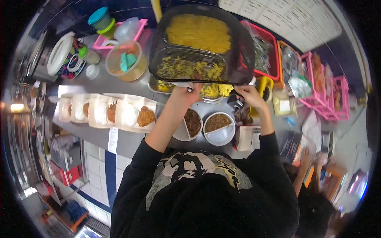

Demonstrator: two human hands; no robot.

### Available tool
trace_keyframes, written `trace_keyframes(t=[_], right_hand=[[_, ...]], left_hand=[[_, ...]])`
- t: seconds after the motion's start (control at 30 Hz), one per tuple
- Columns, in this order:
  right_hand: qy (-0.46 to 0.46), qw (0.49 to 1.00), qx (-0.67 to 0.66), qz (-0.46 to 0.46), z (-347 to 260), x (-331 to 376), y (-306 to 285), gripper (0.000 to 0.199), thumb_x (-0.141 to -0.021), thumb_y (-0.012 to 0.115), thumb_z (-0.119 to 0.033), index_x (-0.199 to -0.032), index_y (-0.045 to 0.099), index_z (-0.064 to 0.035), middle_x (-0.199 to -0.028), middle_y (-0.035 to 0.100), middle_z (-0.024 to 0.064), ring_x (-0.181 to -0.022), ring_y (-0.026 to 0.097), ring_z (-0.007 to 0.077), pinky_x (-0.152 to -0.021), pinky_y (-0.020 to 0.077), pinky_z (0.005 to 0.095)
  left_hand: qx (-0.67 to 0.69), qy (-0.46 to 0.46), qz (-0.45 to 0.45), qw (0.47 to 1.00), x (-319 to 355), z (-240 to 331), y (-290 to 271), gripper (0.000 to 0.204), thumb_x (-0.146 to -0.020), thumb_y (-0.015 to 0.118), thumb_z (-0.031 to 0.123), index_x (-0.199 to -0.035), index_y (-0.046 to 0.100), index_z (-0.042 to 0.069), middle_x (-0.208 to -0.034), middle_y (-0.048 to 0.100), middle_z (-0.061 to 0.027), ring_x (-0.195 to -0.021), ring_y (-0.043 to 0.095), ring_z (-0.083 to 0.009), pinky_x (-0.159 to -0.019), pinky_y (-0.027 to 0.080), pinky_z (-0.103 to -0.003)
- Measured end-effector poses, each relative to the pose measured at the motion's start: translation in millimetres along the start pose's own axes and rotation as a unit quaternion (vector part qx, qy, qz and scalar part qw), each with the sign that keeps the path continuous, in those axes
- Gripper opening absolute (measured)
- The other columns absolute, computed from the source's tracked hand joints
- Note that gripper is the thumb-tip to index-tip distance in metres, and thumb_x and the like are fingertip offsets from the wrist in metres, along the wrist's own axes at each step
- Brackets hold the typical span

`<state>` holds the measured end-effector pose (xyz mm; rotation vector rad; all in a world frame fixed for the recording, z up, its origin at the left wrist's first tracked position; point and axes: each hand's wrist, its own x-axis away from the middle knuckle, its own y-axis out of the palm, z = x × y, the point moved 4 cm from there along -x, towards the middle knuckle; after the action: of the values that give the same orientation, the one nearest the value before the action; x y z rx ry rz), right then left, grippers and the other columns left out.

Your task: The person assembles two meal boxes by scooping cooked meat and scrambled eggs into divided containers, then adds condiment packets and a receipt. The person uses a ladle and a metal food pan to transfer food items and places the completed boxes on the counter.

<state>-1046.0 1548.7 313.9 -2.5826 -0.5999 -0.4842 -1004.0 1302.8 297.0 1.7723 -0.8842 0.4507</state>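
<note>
A large dark see-through lid (238, 59) is raised at a tilt over a metal food tray (152, 85). Through it show a smooth yellow mass (198, 33) and crumbly yellow food (190, 68). My left hand (187, 96) is closed at the lid's near edge. At the near right corner of that edge, my right hand (250, 96) grips too. More yellow food (210, 92) shows in the tray below the edge. Nearest my forearms stand two round white bowls (218, 137), each half filled with brown minced food (217, 122). A small black object (235, 102) lies beside my right fingers.
Open white boxes (99, 123) with white mounds and fried brown pieces line the left counter. Behind them stands a clear tub (137, 73). Red tray (274, 65), yellow bin (262, 105) and pink baskets (337, 115) sit right. Another person's hands (307, 158) work at the lower right.
</note>
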Motion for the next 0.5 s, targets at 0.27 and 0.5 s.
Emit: trace_keyframes(t=[0.27,0.5], right_hand=[[0.031,0.984,-0.033,0.172,72,180,72,0.022,-0.081,0.056,-0.006,-0.099,0.062,0.0046,-0.080,0.064,0.0143,-0.072,0.058,0.0176,-0.067,0.0470,0.0313],[-0.020,0.921,0.223,0.319,69,202,162,0.035,-0.077,0.052,0.007,-0.111,0.058,0.0028,-0.090,0.055,0.0223,-0.083,0.057,0.0391,-0.071,0.0462,0.0434]], left_hand=[[-0.097,-0.052,-0.007,0.994,-17,13,-5,0.069,-0.089,0.052,0.004,-0.143,0.011,0.017,-0.141,-0.017,-0.0227,-0.096,0.056,-0.0275,-0.059,0.060,-0.026],[-0.173,-0.045,-0.092,0.980,-3,0,15,0.074,-0.088,0.055,0.002,-0.146,0.012,0.019,-0.144,-0.029,-0.0209,-0.106,0.054,-0.0321,-0.062,0.061,-0.027]])
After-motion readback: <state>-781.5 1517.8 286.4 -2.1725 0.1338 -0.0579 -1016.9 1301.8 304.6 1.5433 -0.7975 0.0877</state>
